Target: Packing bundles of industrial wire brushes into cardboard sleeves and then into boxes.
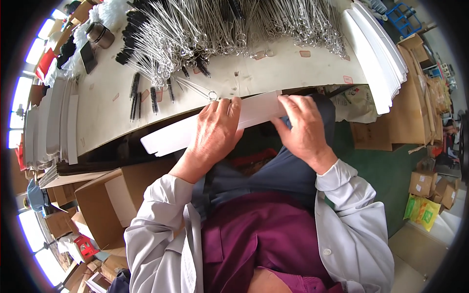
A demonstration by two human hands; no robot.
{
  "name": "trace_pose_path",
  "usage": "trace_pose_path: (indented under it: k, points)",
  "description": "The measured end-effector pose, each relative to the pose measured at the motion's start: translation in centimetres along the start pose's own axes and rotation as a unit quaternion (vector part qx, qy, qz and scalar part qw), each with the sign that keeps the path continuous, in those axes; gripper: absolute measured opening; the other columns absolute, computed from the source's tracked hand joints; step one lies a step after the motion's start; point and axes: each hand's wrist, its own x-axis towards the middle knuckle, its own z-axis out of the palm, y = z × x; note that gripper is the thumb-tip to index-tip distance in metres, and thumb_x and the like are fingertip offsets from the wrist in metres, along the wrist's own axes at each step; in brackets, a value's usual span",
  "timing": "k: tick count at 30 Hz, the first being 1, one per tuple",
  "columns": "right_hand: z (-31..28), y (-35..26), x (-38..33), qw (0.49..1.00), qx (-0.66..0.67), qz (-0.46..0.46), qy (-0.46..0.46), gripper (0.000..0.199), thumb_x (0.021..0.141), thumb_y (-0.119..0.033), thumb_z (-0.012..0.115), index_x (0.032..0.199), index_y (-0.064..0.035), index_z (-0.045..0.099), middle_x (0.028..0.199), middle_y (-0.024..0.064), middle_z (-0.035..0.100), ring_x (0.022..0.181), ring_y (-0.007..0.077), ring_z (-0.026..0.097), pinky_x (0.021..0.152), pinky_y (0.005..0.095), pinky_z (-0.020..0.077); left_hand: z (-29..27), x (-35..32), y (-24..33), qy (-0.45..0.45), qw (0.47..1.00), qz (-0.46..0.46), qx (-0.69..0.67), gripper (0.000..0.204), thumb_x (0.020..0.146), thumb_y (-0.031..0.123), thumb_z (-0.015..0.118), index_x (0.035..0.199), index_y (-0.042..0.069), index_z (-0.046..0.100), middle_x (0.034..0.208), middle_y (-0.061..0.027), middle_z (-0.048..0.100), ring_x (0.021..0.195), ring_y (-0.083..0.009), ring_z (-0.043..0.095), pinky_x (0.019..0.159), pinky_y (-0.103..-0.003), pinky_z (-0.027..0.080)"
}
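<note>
Two hands work one long white card strip (176, 136), held level in the air just off the near edge of the desk (97, 112), above the person's lap. Largest in view is that pale desk, its far half heaped with wire-handled brushes (215, 29), with loose black brush heads (141, 95) scattered nearer; stacks of white strips sit at its left (58, 122) and right (376, 53) ends. Open cardboard boxes (105, 200) crowd the floor on the left. The left hand (215, 132) lies over the strip's middle, fingers closed down on its top edge; the right hand (303, 127) pinches the strip's right end between thumb and fingers. Judging by the grip, a clean fold or crease would want both hands kept level and the strip taut, pressure running evenly along its length. Room is tight: the desk edge is just beyond the knuckles, and a single wire brush (200, 90) lies near the rim, close enough to snag. Free space lies toward the lap.
</note>
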Motion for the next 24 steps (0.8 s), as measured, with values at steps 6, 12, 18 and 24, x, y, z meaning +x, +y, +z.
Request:
trace_pose_path:
  k: [6, 12, 18, 24]
  points:
    - [3.0, -0.7, -0.9, 0.989, 0.133, 0.064, 0.015, 0.052, 0.083, -0.019, 0.084, 0.124, 0.0062, 0.063, 0.111, 0.0190, 0.067, 0.096, 0.0354, 0.065, 0.089, 0.0434, 0.0540, 0.3, -1.0, -0.3, 0.011, 1.000, 0.009, 0.011, 0.072, 0.068, 0.011, 0.084, 0.131, -0.003, 0.053, 0.109, -0.0167, 0.062, 0.100, -0.0349, 0.065, 0.089, -0.045, 0.054]
    - [3.6, -0.8, -1.3, 0.893, 0.373, 0.241, -0.064, 0.050, 0.089, -0.021, 0.084, 0.124, 0.0074, 0.061, 0.103, 0.0125, 0.071, 0.082, 0.0163, 0.068, 0.074, 0.0308, 0.0567, 1.2, -2.4, -0.7, 0.000, 1.000, 0.012, 0.024, 0.071, 0.069, 0.012, 0.083, 0.132, -0.003, 0.051, 0.108, -0.0160, 0.061, 0.098, -0.0340, 0.064, 0.089, -0.045, 0.054]
    - [1.9, -1.1, -0.5, 0.794, 0.485, 0.330, -0.163, 0.042, 0.096, -0.021, 0.077, 0.122, 0.0072, 0.062, 0.100, 0.0109, 0.073, 0.079, 0.0112, 0.068, 0.064, 0.0246, 0.0545, 2.8, -2.9, -0.1, -0.018, 0.999, 0.015, 0.033, 0.076, 0.069, 0.012, 0.082, 0.137, -0.003, 0.050, 0.106, -0.0147, 0.059, 0.096, -0.0312, 0.063, 0.087, -0.042, 0.054]
    - [0.9, 0.0, -0.2, 0.727, 0.535, 0.364, -0.226, 0.043, 0.098, -0.029, 0.075, 0.122, 0.0057, 0.066, 0.099, 0.0099, 0.073, 0.072, 0.0133, 0.071, 0.056, 0.0242, 0.0537, 2.7, -3.3, -0.1, -0.002, 0.999, 0.036, 0.018, 0.074, 0.068, 0.013, 0.082, 0.134, -0.003, 0.053, 0.109, -0.0145, 0.061, 0.097, -0.0306, 0.065, 0.090, -0.041, 0.055]
